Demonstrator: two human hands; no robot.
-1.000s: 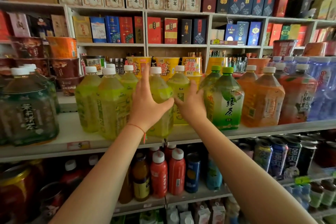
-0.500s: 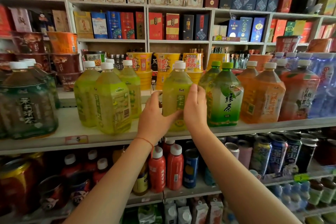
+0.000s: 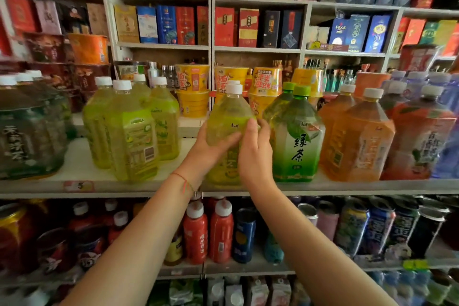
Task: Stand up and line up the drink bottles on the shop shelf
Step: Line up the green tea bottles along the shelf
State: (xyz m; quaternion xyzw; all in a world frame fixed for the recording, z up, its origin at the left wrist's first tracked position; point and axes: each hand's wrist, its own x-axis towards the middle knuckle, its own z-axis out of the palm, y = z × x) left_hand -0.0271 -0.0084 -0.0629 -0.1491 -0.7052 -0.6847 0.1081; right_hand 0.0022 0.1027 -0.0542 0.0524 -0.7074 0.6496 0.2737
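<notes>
- White shop shelves are seen in the background, filled with boxes, noodle cups and drinks.
- A yellow-green bottle (image 3: 229,117) with a white cap is held upright by both hands at the front edge of the shelf (image 3: 74,174).
- The left hand (image 3: 210,146) is curled around the left side of the bottle, with the thumb laid across its front.
- The right hand (image 3: 255,156) is curled around the right side, with its fingertips on the bottle's shoulder.
- A red string bracelet (image 3: 183,180) is worn on the left wrist.
- Just beside the held bottle, on its right, a green tea bottle (image 3: 298,136) is standing, and then orange bottles (image 3: 360,139).
- On the left, apart from it, a group of yellow-green bottles (image 3: 131,136) is standing.
- Red bottles (image 3: 208,231) and cans (image 3: 367,226) are kept on the lower shelf.
</notes>
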